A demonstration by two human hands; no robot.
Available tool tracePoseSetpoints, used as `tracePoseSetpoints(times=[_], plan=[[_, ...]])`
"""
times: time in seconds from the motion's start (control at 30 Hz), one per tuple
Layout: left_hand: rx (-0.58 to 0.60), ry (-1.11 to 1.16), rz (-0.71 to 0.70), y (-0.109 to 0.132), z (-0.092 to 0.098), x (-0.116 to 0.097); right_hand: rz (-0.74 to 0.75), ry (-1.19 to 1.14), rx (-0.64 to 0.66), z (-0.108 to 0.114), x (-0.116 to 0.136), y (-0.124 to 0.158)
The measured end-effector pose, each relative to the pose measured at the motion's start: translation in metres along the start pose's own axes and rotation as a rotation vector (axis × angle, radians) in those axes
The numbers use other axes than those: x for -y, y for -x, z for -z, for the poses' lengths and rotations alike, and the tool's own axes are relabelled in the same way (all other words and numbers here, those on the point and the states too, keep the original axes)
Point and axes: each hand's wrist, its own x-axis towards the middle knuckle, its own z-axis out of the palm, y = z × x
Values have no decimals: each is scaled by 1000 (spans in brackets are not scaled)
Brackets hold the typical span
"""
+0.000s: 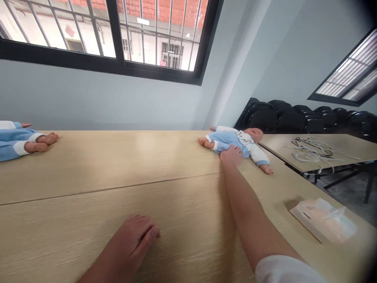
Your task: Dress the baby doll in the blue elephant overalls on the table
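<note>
A baby doll (228, 138) in a blue and white outfit lies on its back on the wooden table (132, 157), at the right of the far half, its head to the right. My right hand (232, 156) reaches out and rests on the near side of the doll's body; what its fingertips do against the cloth is too small to tell. Near the front of the table my left hand (141, 236) lies with its fingers curled down, the thumb beside them; nothing shows in it, though its palm side is hidden. A second doll (17, 143) is at the left edge, only legs and an arm in view.
A tissue pack (324, 220) sits at the right on the table. White and dark cables (315, 153) lie on another table behind it. Stacked black chairs (294, 118) stand at the back right. A wall with a barred window (118, 39) rises behind the table.
</note>
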Motion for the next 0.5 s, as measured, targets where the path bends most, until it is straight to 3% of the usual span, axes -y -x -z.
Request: tracePoseSetpoints(times=[0.27,0.5], plan=[[-10,-78,-28,-7,2,-6,24,-32,41,9,1,6],[-43,-248,-53,-17,9,-16,60,-112,143,33,-8,35]])
